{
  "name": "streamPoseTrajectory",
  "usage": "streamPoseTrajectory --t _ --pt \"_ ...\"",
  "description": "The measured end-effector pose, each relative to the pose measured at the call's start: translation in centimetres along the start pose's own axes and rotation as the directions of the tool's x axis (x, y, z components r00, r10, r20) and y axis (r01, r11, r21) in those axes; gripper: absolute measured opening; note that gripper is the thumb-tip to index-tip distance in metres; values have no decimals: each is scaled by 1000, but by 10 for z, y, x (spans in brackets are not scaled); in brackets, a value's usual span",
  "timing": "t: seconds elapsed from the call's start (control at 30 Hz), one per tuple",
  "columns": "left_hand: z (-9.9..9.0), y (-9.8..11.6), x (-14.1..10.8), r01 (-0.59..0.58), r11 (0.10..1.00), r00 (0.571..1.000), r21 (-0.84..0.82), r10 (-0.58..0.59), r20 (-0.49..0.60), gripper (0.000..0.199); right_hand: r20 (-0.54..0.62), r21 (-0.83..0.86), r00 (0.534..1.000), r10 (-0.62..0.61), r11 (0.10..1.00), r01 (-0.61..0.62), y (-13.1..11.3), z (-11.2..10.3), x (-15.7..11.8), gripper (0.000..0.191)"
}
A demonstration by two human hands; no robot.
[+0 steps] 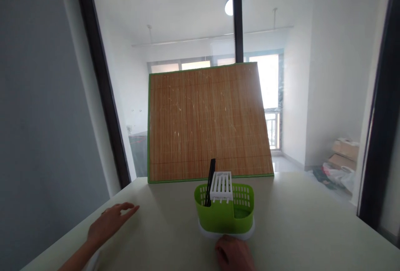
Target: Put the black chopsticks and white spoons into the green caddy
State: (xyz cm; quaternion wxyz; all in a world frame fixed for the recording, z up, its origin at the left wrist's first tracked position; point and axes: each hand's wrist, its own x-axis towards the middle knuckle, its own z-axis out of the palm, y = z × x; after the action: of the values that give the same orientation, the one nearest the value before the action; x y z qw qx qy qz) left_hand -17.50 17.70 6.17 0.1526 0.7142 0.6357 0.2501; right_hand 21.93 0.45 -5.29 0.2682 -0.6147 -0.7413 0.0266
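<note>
A green plastic caddy with slotted walls (pixel 215 219) stands upright on a white base tray (pixel 204 232). A white slotted rack (pixel 221 185) sits across its top. Black chopsticks, or similar slim sticks, (pixel 210 181) lean up out of its left compartment. My right hand (pixel 235 254) is right in front of the base tray, fingers curled in; whether it touches the tray or holds anything is hidden. Off to the left, my left hand (pixel 109 221) hovers over or rests on the table, fingers stretched forward and holding nothing.
Behind the caddy, a bamboo mat with green edging (pixel 206 125) leans upright on the pale table (pixel 165 229). Dark-framed glass (pixel 237 25) rises beyond it. A white object (pixel 93 260) is partly hidden beside my left forearm. Boxes and bags (pixel 342 162) lie at the far right.
</note>
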Motion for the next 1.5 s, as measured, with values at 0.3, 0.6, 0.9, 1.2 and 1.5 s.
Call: streamPoseTrajectory --t 0.3,0.6,0.9,1.2,1.5 --pt "82 204 26 -113 792 980 -599 189 66 64 39 -30 999 8 1000 -6 1 -1 3 21" --pt "127 271 45 -5 689 952 -725 225 207 73 80 -30 997 -11 999 14 2 -2 5 21" --pt "125 275 27 39 611 914 -790 298 275 51 59 -35 998 -22 999 24 0 -3 0 19" --pt "122 272 15 -61 626 910 -777 354 214 23 54 -38 997 -56 998 58 3 -3 -1 20" --pt "131 264 9 -97 629 972 -772 225 61 28 45 -52 996 -74 996 76 4 -3 -4 17"
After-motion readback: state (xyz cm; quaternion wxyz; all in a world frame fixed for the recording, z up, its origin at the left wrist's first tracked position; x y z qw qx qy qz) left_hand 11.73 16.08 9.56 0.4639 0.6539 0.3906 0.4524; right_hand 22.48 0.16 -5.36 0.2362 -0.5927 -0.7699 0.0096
